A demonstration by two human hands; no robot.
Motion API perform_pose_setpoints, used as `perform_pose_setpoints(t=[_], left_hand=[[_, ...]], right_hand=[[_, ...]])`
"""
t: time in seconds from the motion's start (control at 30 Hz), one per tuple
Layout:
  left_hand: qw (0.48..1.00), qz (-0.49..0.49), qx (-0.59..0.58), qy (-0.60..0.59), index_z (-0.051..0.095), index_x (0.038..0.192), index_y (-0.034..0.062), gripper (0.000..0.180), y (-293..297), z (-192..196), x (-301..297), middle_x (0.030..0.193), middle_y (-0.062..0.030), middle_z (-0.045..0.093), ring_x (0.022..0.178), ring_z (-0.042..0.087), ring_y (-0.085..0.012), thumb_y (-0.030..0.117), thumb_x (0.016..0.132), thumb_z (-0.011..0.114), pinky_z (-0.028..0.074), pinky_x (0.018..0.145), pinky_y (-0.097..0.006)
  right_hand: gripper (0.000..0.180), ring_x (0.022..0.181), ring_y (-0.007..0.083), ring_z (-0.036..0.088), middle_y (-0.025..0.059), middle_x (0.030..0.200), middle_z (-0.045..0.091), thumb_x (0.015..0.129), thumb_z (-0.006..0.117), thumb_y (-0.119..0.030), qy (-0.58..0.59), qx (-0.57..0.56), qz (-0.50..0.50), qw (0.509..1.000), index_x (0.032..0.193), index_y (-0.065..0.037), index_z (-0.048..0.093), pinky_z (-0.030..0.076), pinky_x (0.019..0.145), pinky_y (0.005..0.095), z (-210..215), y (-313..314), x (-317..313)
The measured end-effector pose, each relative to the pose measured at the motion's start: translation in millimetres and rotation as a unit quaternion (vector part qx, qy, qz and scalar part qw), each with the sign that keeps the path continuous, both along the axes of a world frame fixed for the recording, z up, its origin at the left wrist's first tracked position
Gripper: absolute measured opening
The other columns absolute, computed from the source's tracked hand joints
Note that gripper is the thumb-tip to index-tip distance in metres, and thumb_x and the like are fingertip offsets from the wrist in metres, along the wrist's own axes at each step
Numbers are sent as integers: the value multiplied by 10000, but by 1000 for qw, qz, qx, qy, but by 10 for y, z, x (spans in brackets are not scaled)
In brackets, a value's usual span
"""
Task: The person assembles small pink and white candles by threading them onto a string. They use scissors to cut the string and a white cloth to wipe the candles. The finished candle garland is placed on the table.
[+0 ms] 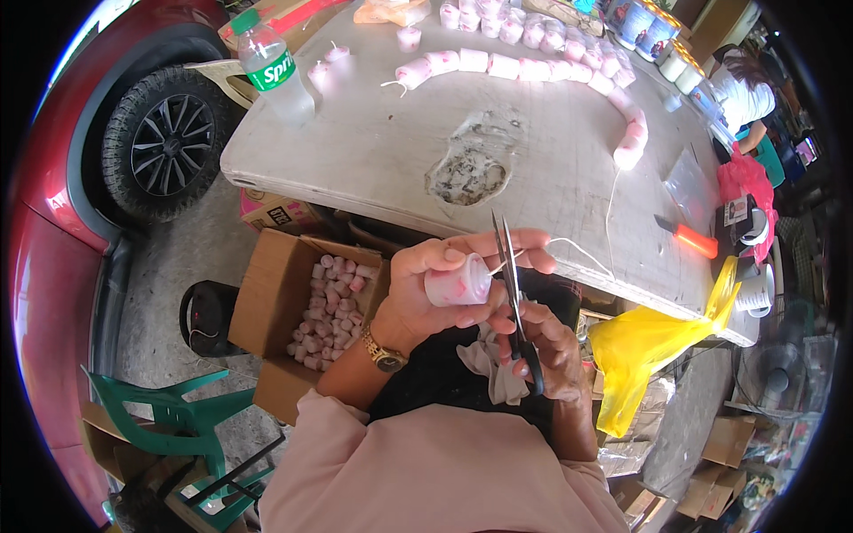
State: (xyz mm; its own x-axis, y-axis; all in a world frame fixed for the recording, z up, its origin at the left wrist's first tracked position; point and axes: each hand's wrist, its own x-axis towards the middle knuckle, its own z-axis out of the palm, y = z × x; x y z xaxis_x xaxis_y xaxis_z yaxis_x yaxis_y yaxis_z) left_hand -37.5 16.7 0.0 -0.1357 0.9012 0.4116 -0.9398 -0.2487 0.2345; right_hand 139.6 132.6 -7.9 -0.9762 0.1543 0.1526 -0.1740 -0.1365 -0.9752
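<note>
My left hand (404, 289), with a gold watch at its wrist, is closed around a short pink-and-white candle (451, 284). Its end tips toward the right, and a white wick (582, 252) runs from there to the table edge and up to a curved row of similar candles (531, 69). In my right hand (558, 348) is a pair of scissors (526, 345) with black handles. Their blades point away from me and lie across the wick, close to the candle's end. My left fingers stretch behind the blades. Whether the wick is cut through, I cannot tell.
A cardboard box (267, 293) of loose candles stands left below the table (355, 169). On the table are a clear bottle (275, 75), an orange-handled knife (693, 240) and more candles. A yellow bag (640, 351) hangs at the right edge. Another person (745, 93) is far right.
</note>
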Motion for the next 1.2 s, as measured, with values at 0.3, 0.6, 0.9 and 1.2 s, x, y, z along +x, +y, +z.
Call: perform_pose_setpoints(t=[0.3,0.6,0.9,1.2], left_hand=[[995,22,-97,5,254,1421,-182,893,7,55,39,1360,-350,453,658,697,-304,342,752,531,569,594,-285],[993,31,-106,27,258,1420,-183,880,14,8,-4,1360,-339,461,539,615,-201,339,758,512,576,636,-279],[956,241,-148,73,322,1438,-108,797,-131,20,-345,1358,-248,509,529,507,-148,322,789,494,562,858,-461],[813,483,-212,246,373,1446,-47,714,-183,163,-187,1346,-175,523,664,581,-119,264,830,553,554,847,-379]], right_hand=[[606,787,110,603,91,1008,647,786,696,39,10,9,-16,1000,1355,-11,492,507,703,270,-32,8,-50],[590,817,100,603,78,1023,651,793,694,94,5,31,-27,999,1341,-9,504,518,711,259,-48,-23,-25],[611,668,110,623,83,913,693,754,715,64,-44,357,-229,904,1319,-45,512,480,580,239,579,485,267],[198,665,338,683,138,740,682,817,707,-261,-223,652,-500,525,817,-68,660,531,603,414,505,1224,-134]])
